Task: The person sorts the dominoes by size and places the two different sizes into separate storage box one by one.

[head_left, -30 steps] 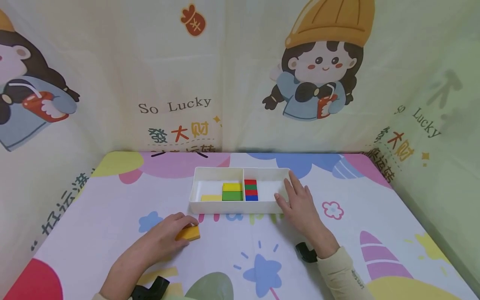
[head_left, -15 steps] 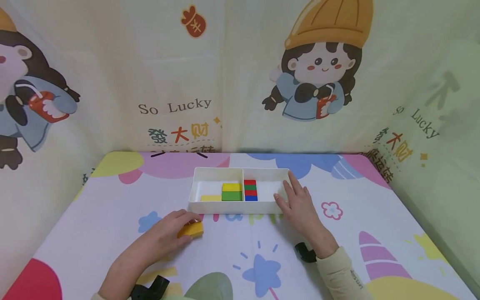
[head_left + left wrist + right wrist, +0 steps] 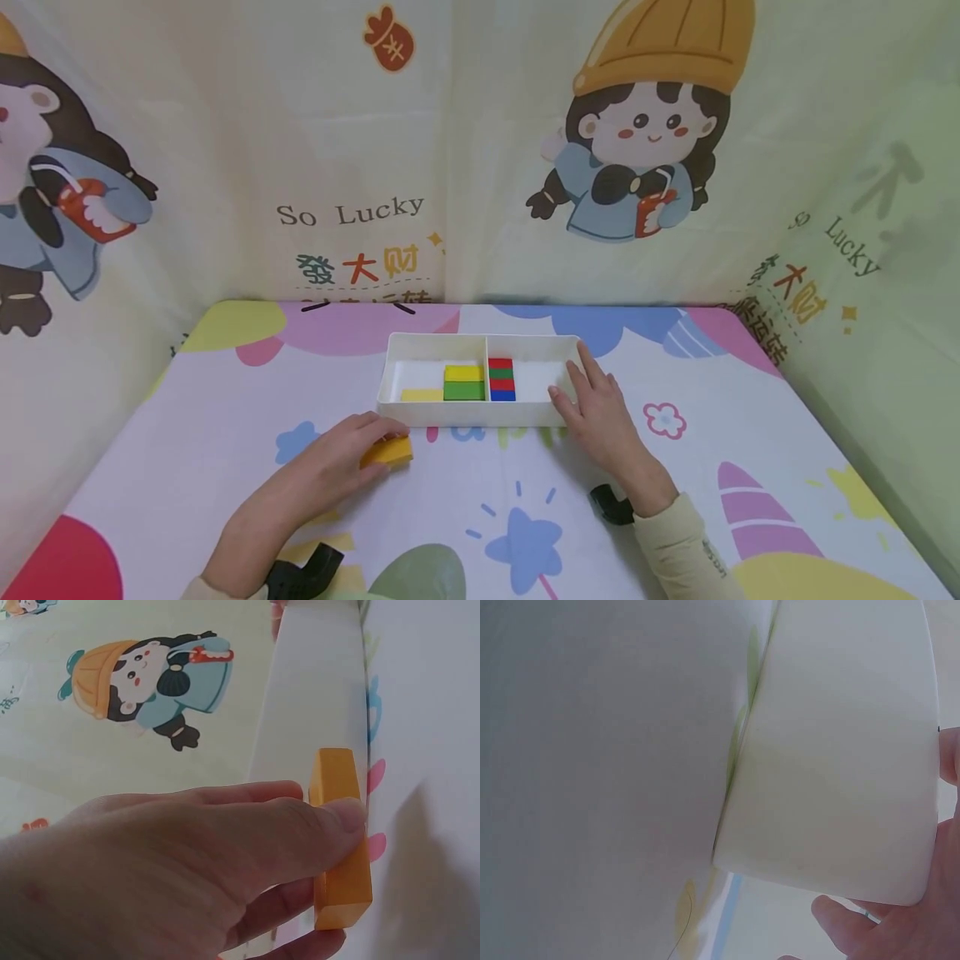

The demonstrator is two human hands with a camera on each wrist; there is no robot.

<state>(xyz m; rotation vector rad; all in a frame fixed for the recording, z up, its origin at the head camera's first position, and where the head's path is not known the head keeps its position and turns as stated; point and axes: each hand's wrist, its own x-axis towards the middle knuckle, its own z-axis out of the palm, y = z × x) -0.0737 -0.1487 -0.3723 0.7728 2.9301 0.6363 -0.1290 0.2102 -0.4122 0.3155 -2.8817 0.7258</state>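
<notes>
My left hand pinches an orange-yellow block between thumb and fingers, just in front of a white divided box. In the left wrist view the thumb lies across the face of the block, with fingers behind it. My right hand holds the box's right end, its fingers on both sides of the wall at the corner; the right wrist view shows that corner. Left of the divider are a yellow block, a green block and a pale yellow block.
In the right compartment, a column of red, green and blue blocks stands against the divider. More yellow pieces lie near the left forearm, partly hidden by it. Patterned cloth covers the table, and a printed curtain rises behind it.
The left hand has moved slightly right and toward the box with the orange-yellow block. The right hand and the box have stayed in place.
</notes>
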